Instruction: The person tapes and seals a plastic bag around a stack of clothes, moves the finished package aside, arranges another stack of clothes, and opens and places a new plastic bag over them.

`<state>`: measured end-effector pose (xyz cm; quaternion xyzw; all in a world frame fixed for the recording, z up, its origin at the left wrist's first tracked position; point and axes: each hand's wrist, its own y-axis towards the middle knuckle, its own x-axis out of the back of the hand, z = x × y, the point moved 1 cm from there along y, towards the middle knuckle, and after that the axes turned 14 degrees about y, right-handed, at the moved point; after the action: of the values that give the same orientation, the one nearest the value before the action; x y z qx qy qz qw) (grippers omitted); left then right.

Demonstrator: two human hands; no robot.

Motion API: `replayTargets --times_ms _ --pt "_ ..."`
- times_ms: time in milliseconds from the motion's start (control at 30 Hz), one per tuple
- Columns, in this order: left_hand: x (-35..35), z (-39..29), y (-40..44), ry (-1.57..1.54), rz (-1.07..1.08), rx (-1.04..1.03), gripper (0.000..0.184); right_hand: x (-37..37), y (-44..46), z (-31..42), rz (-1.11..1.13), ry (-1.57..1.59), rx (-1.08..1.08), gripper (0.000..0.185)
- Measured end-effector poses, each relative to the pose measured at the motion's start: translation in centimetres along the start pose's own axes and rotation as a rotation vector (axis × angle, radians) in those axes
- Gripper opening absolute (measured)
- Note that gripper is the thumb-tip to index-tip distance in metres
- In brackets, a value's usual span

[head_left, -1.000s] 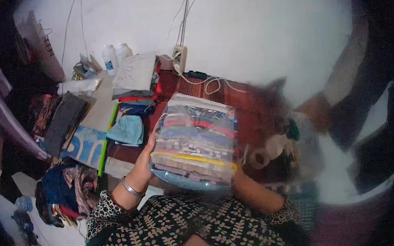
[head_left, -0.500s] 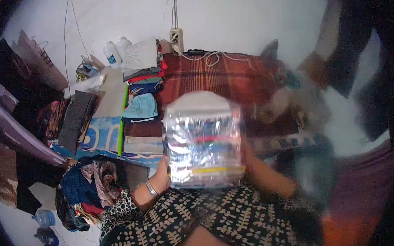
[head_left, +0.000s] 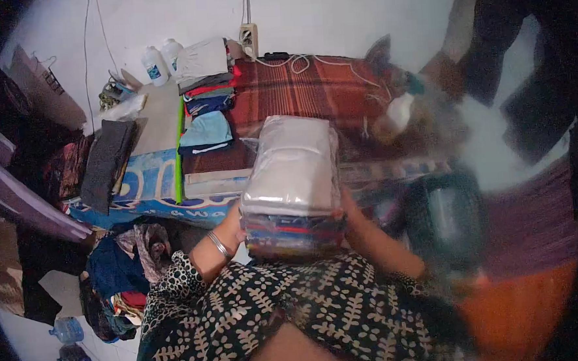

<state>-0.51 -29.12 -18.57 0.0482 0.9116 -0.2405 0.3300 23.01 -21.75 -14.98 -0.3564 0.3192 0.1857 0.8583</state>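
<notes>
Holding a plastic-wrapped bundle (head_left: 292,174) of folded clothes between two hands, close in front of a black dress (head_left: 243,307) with a pale leaf pattern. Gripping the bundle low on its left side with the left hand (head_left: 236,228), part-closed and curving against the wrapping, and wearing silver bangles (head_left: 218,245) at that wrist. Pressing against the opposite side with the right hand (head_left: 351,220), also part-closed on the bundle, but hiding most of its fingers from view and leaving their exact bend impossible to tell. Showing a pale, shiny top face to the camera, with red and blue layers along the near edge. Facing, beyond the bundle, a reddish striped cloth (head_left: 278,93), with a power socket (head_left: 249,39) against the wall (head_left: 332,15). Having a light-blue folded garment (head_left: 208,129) to the left, beside a bright green strip (head_left: 178,157) and in front of a stack of folded clothes (head_left: 209,96), with white bottles (head_left: 154,64) near its top. Having a dark grey folded cloth (head_left: 108,157) farther left, and a loose heap of clothes (head_left: 127,264) near the left forearm. Seeing only blurrily, on the right, a dark rounded object (head_left: 448,218) and orange cloth (head_left: 525,318).
</notes>
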Motion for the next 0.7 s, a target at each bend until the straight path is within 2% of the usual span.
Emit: replayTargets --times_ms 67,200,300,367,400,467,500,533,600,700 --pt "0.5 0.0 0.5 0.004 -0.001 -0.010 0.047 2.3 1.8 -1.0 0.013 -0.070 0.027 0.072" --pt "-1.5 -1.4 -0.9 0.022 -0.070 0.072 0.053 -0.8 -1.0 0.0 0.079 -0.082 0.054 0.071" --pt "-2.0 -1.9 0.1 -0.022 -0.066 0.024 0.056 -3.1 -2.9 1.8 -0.079 -0.206 0.051 0.069" --pt "0.4 -0.8 2.2 0.035 0.014 -0.062 0.060 0.4 1.1 1.3 -0.036 -0.119 0.068 0.062" --pt "-0.1 -1.4 2.2 0.055 0.043 -0.095 0.062 0.5 1.6 1.6 -0.029 -0.124 0.080 0.062" --pt "-2.0 -2.6 1.7 0.118 -0.052 -0.081 0.065 0.7 2.3 2.2 -0.003 0.048 0.038 0.062" --pt "-3.6 -3.7 1.2 0.137 -0.010 -0.060 0.069 1.4 3.4 2.4 0.003 0.044 0.049 0.062" --pt "-4.7 -4.4 1.3 0.143 -0.002 -0.071 0.069 1.9 4.7 2.7 0.018 0.033 0.112 0.064" --pt "-6.1 -5.7 1.6 0.159 0.024 -0.144 0.054 2.0 6.2 3.6 0.046 0.030 0.186 0.066" --pt "-3.6 -6.3 5.4 0.174 0.019 -0.144 0.054 0.4 6.8 5.3 0.064 -0.034 0.245 0.067"
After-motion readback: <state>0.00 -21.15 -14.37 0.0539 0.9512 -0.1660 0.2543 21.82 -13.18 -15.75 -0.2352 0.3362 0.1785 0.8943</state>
